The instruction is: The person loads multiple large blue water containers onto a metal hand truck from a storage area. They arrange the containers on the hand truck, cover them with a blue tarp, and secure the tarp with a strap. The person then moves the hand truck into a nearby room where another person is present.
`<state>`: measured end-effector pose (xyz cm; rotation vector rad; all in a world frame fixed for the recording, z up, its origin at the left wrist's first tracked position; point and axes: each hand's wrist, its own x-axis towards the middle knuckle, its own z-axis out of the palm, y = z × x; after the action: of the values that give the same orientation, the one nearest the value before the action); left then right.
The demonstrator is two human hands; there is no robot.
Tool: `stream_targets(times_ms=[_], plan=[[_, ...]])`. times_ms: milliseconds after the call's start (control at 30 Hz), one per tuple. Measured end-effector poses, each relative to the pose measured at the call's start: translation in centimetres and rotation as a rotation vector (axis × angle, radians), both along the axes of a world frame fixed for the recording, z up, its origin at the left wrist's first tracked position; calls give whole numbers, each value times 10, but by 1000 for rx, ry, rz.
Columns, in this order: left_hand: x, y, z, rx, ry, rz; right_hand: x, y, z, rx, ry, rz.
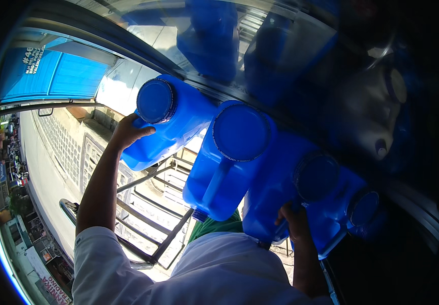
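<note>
Four-sided blue water jugs with wide round caps stand in a slanting row in front of me. My left hand [128, 133] is closed at the handle of the leftmost water jug [191, 104], its thumb lying along the jug's side. Beside that one stands a second jug [224, 190], its handle facing me and a small spout at its lower end; neither hand is on it. My right hand [293, 219] wraps round the handle of the third jug [267, 203], which is partly in shadow. A darker fourth jug [331, 223] sits at the right end.
Below the jugs runs a metal bar frame [148, 231]. A glass pane [153, 38] with reflections rises behind them, and a pale jug [367, 107] shows dimly at the right. To the left are a pale wall [51, 147], a blue shutter [77, 71] and a street.
</note>
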<state>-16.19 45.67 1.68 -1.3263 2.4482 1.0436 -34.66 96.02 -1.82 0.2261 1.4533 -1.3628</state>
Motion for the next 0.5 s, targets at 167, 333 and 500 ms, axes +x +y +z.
stream_targets(times_ms=[167, 333, 500], plan=[[3, -3, -1, 41, -265, -24, 1, 2, -2, 10, 26, -17], [11, -1, 0, -15, -159, -220, 1, 1, 0, 16, 10, -17], [18, 0, 2, 24, -181, -307, 1, -5, 6, 89, 25, -14]])
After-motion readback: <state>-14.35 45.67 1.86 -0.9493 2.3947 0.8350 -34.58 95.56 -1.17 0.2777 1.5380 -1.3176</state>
